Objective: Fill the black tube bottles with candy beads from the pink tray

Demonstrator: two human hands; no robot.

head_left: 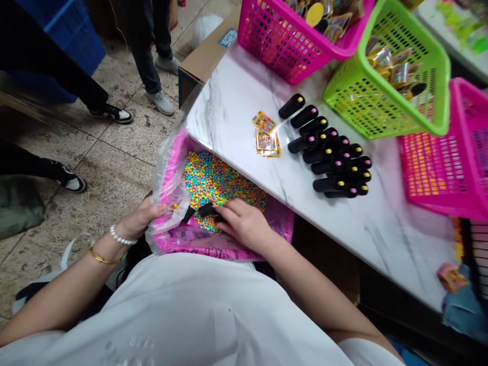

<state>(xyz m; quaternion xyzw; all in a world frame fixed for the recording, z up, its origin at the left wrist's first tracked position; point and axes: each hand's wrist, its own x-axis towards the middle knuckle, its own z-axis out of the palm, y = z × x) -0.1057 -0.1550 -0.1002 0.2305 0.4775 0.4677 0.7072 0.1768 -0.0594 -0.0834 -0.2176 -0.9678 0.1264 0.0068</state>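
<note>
A pink basket lined with a clear plastic bag rests on my lap, full of small multicoloured candy beads. My right hand is closed around a black tube that lies down in the beads. My left hand grips the basket's left rim and the bag edge. On the white marble table several black tubes with pink or yellow caps lie in a row. Small yellow sticker packets are stacked beside them.
A pink basket and a green basket holding packets and tubes stand at the table's back; another pink basket sits at the right. A cardboard box is by the table. Other people's legs and shoes stand on the floor at left.
</note>
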